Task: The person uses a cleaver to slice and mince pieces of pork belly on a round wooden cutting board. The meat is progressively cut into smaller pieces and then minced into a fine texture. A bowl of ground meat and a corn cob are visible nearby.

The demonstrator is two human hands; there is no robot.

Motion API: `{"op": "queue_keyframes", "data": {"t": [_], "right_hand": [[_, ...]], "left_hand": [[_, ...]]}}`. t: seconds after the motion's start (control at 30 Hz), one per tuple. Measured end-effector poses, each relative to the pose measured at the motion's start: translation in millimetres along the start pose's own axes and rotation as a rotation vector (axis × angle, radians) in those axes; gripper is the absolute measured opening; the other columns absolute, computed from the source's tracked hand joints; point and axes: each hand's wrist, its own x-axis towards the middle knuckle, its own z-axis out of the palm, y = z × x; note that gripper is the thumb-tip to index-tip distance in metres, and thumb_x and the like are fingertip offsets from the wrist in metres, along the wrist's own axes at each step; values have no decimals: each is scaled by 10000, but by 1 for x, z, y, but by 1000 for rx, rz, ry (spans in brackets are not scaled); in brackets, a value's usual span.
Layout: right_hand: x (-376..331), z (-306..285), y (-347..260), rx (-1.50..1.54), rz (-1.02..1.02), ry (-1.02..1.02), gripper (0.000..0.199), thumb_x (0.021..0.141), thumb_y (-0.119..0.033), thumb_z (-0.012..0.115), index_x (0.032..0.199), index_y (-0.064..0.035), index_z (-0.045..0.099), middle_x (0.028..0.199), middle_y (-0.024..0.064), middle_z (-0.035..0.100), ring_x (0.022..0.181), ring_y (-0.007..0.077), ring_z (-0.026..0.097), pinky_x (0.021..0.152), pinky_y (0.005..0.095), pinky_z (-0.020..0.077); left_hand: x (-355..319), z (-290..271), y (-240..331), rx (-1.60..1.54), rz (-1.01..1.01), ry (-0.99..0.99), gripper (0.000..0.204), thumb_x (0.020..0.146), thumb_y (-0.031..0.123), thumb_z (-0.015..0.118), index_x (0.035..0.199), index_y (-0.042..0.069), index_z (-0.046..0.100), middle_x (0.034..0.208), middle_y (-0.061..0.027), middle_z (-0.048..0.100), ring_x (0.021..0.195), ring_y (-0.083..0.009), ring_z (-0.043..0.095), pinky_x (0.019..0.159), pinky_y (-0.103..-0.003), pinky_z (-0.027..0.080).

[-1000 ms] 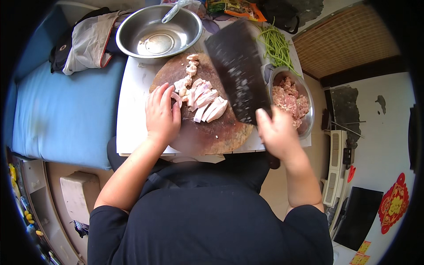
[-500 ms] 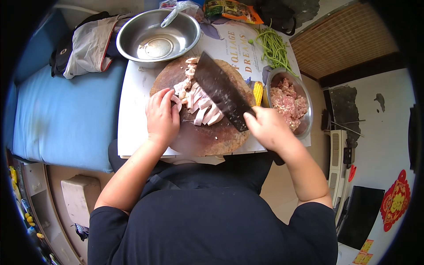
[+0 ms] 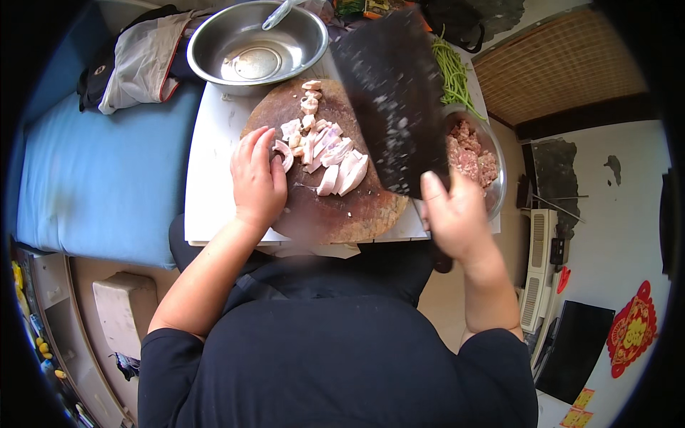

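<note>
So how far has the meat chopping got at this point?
Partly done. A bowl of minced meat sits at the right of the round board. In hand: the right hand holds the cleaver raised above the board, while the left hand rests on the board against the sliced meat. Left: those slices are in big strips, not minced; the steel basin holds no meat.

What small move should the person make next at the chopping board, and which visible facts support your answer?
Probably bring the raised cleaver down onto the meat slices. The right hand holds the blade lifted above the round wooden board, while the left hand steadies the pile from its left side, and several pieces are in large strips.
</note>
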Motion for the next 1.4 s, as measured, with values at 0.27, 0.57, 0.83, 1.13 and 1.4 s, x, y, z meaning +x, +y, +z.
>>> {"op": "queue_keyframes", "data": {"t": [0.27,0.57,0.83,1.13,1.4], "right_hand": [[4,1,4,-66,-94,-3,276,880,-262,515,866,3,594,726,233,609,692,408,592,628,441,469],[11,4,22,-152,-59,-12,306,879,-286,512,847,8,590,721,225,611,705,410,595,639,457,468],[14,14,29,-414,-63,-101,309,884,-312,478,868,-26,593,749,231,613,729,420,589,670,485,471],[9,25,32,-471,-47,-104,333,880,-322,480,853,-7,583,740,238,608,743,421,592,683,491,477],[12,20,23,-272,1,49,310,894,-296,489,882,-8,604,721,226,622,687,409,604,634,458,475]], "left_hand": [[0,-1,-1,-6,1,7,413,773,31,546,1183,12,503,1209,-160,508,1145,-343,459,997,-424,331],[-1,0,-1,17,11,-2,416,777,26,547,1190,13,499,1209,-158,515,1143,-340,465,994,-416,336],[3,1,4,-3,11,-11,393,777,32,544,1169,19,510,1207,-143,518,1146,-333,464,996,-420,333],[4,5,4,-36,27,-17,393,771,26,542,1163,26,517,1193,-137,527,1138,-335,465,994,-420,334],[1,1,0,-19,12,-31,372,769,32,551,1140,42,535,1179,-137,531,1125,-331,470,987,-416,339]]}}
